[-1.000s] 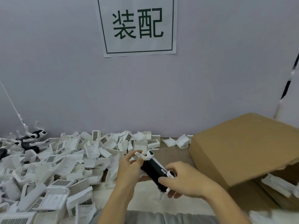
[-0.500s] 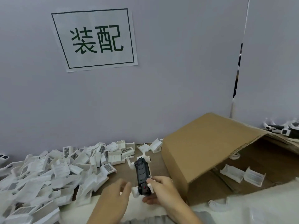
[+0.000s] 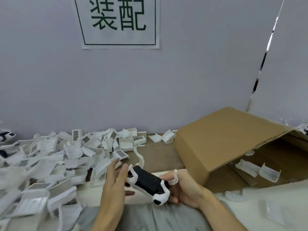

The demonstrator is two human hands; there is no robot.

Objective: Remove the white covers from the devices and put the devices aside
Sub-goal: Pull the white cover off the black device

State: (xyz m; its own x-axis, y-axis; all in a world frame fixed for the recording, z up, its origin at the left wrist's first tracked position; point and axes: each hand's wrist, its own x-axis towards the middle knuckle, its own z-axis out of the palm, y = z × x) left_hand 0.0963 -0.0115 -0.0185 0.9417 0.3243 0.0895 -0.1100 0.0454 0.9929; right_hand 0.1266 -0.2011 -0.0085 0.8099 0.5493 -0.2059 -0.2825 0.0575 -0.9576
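A black device (image 3: 147,181) with white hooked ends lies across both my hands, low in the middle of the view. My right hand (image 3: 185,189) grips its near end, fingers curled under it. My left hand (image 3: 115,182) touches its far end with straight fingers, thumb by the white hook. A big heap of loose white covers (image 3: 66,157), some with barcodes, spreads over the table to the left. A few bared devices (image 3: 6,135) lie at the far left edge, blurred.
A tipped cardboard box (image 3: 225,140) lies open on the right, with two white covers (image 3: 256,169) inside. Two more covers (image 3: 161,137) sit by the wall. A grey partition with a printed sign (image 3: 119,22) stands behind the table. Grey cloth (image 3: 141,217) is at the bottom.
The view swung right and then partly back left. The device went from upright in my right hand to lying slantwise across both hands, my left hand touching it again.
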